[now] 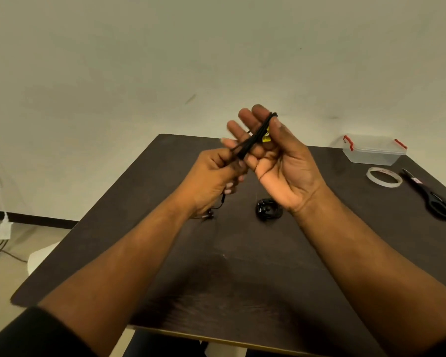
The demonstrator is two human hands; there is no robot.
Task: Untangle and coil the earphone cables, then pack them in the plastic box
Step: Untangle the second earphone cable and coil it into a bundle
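A black earphone cable (255,137) is looped in several turns across the fingers of my right hand (276,161), which is raised palm-up above the table with the thumb pressing the loops. A small yellow tag shows by the thumb. My left hand (216,173) pinches the loose end of the same cable just left of the right hand; its tail with an earbud (211,215) hangs down to the table. A second, coiled black earphone bundle (267,208) lies on the table under my right wrist. The clear plastic box (372,154) with red clips stands at the far right.
A roll of clear tape (384,177) and black scissors (433,195) lie near the right edge of the dark brown table (242,279). A plain wall is behind. Cables and a white plug hang by the floor on the left.
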